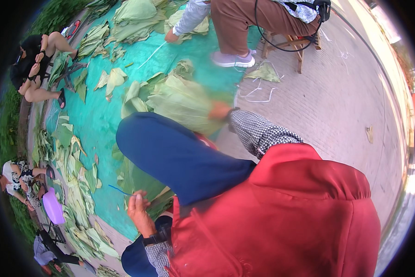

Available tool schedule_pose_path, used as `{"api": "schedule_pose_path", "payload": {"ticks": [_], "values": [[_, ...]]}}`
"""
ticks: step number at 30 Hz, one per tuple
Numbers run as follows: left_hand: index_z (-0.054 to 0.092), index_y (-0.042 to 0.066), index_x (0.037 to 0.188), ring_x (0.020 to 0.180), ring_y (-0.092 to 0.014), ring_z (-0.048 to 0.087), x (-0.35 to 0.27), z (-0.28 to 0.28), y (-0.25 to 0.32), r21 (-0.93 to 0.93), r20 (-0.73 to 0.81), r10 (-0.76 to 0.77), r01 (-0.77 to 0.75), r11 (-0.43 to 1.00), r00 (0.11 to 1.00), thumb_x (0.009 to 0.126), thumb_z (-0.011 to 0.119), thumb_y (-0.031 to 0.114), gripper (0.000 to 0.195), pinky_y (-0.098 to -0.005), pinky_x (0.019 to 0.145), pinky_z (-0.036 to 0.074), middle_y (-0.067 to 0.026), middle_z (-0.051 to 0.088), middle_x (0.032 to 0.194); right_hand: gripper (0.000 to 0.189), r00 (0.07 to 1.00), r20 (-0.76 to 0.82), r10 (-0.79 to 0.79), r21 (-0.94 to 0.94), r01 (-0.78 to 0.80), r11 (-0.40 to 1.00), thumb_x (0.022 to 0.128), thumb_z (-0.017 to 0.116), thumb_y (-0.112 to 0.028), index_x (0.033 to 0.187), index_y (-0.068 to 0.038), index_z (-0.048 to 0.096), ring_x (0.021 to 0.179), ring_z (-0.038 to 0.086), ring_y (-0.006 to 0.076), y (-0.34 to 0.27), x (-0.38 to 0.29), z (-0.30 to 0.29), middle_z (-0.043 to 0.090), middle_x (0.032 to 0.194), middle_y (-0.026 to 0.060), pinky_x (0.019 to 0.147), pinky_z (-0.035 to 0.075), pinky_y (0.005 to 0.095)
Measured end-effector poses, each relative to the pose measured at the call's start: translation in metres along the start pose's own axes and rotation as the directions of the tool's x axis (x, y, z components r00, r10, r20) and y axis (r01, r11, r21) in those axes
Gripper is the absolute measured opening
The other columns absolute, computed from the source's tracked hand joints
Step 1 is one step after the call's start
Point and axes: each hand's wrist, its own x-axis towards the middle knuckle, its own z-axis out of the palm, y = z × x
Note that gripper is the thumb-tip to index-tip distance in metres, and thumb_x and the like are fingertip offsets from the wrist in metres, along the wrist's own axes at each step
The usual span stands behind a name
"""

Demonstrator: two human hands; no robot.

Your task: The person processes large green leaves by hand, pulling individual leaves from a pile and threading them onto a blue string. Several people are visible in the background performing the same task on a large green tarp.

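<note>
My left hand (140, 211), with a black watch at the wrist, pinches a thin blue strand (119, 189) between thumb and fingers. Blurred by motion, my right hand (220, 110) grips the edge of large pale green leaves (183, 98) beside my blue-clad knee. These broad, wrinkled leaves also look blurred near the hand. More green leaves (141, 178) lie between my legs, partly hidden by the knee. A green sheet (103, 135) spreads under the leaves. My red apron covers much of the lower right.
Heaped leaves (134, 20) lie at the top and along the far edge (77, 194). A co-worker's hand (171, 36) holds a white strip (152, 55) near a wooden stool (294, 45). Other people sit at left, one by a purple basin (53, 206). White strands (262, 95) lie on concrete.
</note>
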Motion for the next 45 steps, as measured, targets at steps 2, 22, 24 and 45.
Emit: {"api": "schedule_pose_path", "payload": {"ticks": [2, 22, 24, 45], "values": [[0.063, 0.0, 0.096, 0.07, -0.009, 0.051, -0.001, 0.0, 0.001, -0.003, 0.01, 0.01, -0.01, 1.0, 1.0, 0.091, 0.055, 0.019, 0.021, -0.0247, 0.064, 0.044, -0.0067, 0.064, 0.09, 0.061, 0.997, 0.011, -0.074, -0.029, 0.075, 0.997, 0.057, 0.075, -0.017, 0.115, -0.005, 0.06, 0.1, 0.06, 0.0289, -0.007, 0.002, -0.012, 0.065, 0.104, 0.016, 0.087, 0.046, 0.038], [0.063, 0.0, 0.098, 0.071, -0.01, 0.054, 0.004, -0.003, -0.001, 0.013, 0.005, -0.007, 0.007, 1.0, 1.0, 0.091, 0.055, 0.018, 0.021, -0.0242, 0.063, 0.045, -0.0074, 0.064, 0.091, 0.057, 0.802, -0.584, 0.124, -0.224, -0.306, 0.925, 0.07, 0.068, -0.023, 0.117, 0.003, 0.048, 0.105, 0.055, 0.0403, 0.094, 0.018, -0.1, 0.059, 0.11, 0.0227, 0.089, 0.044, 0.0447], [0.062, 0.0, 0.1, 0.072, -0.009, 0.054, 0.004, -0.003, -0.001, 0.035, 0.021, -0.01, 0.01, 0.999, 1.0, 0.092, 0.054, 0.018, 0.021, -0.0233, 0.063, 0.046, -0.007, 0.064, 0.092, 0.062, 0.677, -0.735, 0.04, -0.319, -0.396, 0.861, 0.07, 0.066, -0.019, 0.122, 0.004, 0.041, 0.109, 0.05, 0.0422, 0.093, 0.013, -0.077, 0.054, 0.116, 0.0217, 0.092, 0.043, 0.0437], [0.064, 0.001, 0.095, 0.071, -0.009, 0.054, 0.01, 0.01, 0.005, 0.056, 0.025, -0.087, 0.085, 0.995, 0.996, 0.092, 0.055, 0.015, 0.018, -0.0236, 0.065, 0.044, -0.0061, 0.065, 0.091, 0.025, 0.963, -0.257, -0.077, -0.544, -0.079, 0.836, 0.073, 0.059, -0.011, 0.097, -0.008, 0.063, 0.097, 0.058, 0.0304, 0.081, 0.101, 0.075, 0.061, 0.102, 0.018, 0.081, 0.048, 0.0412]]}}
